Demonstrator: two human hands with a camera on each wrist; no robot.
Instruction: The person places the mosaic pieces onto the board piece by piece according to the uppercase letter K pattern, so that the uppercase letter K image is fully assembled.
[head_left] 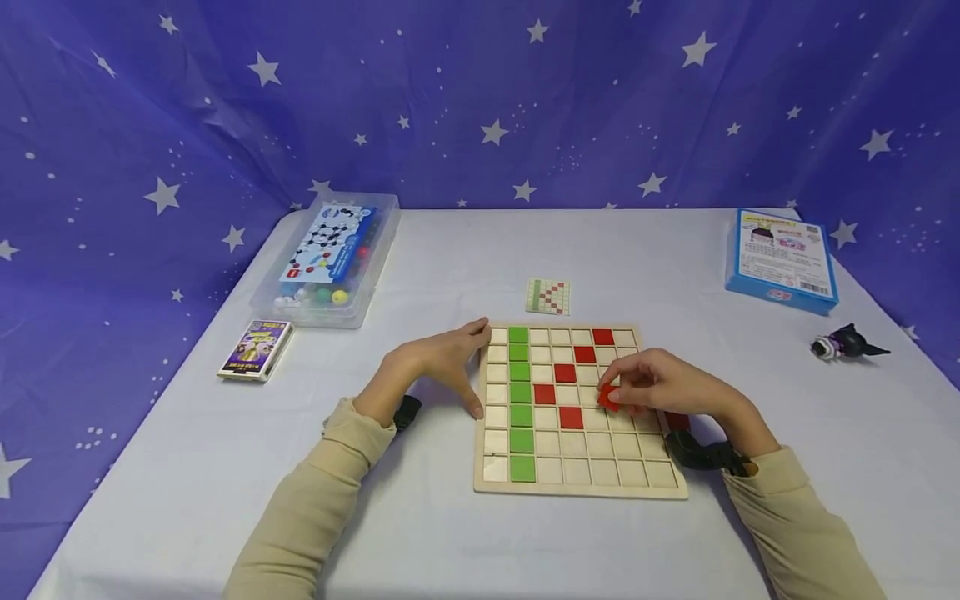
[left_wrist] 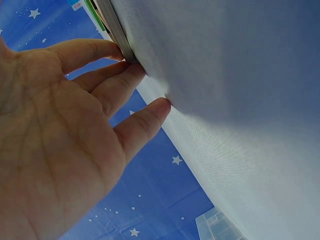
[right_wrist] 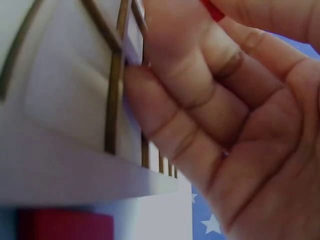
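A wooden grid board (head_left: 581, 492) lies on the table with a column of green tiles (head_left: 521, 393). Several red tiles (head_left: 565, 373) sit in its cells, most along a diagonal. My right hand (head_left: 660, 383) pinches a red square tile (head_left: 609, 398) between thumb and fingers, low over the right-middle cells. In the right wrist view, a corner of that red tile (right_wrist: 214, 10) shows, and a fingertip is right at the grid's dividers. My left hand (head_left: 442, 362) rests against the board's left edge, thumb and fingers spread along it. In the left wrist view its fingertips (left_wrist: 135, 72) touch the edge.
Beyond the board lies a small pattern card (head_left: 548, 297). Beside the right wrist is more red (head_left: 677, 421). A clear case of coloured balls (head_left: 382, 250) and a small card box (head_left: 257, 350) stand left; a blue box (head_left: 783, 258) and black figurine (head_left: 847, 342) stand right.
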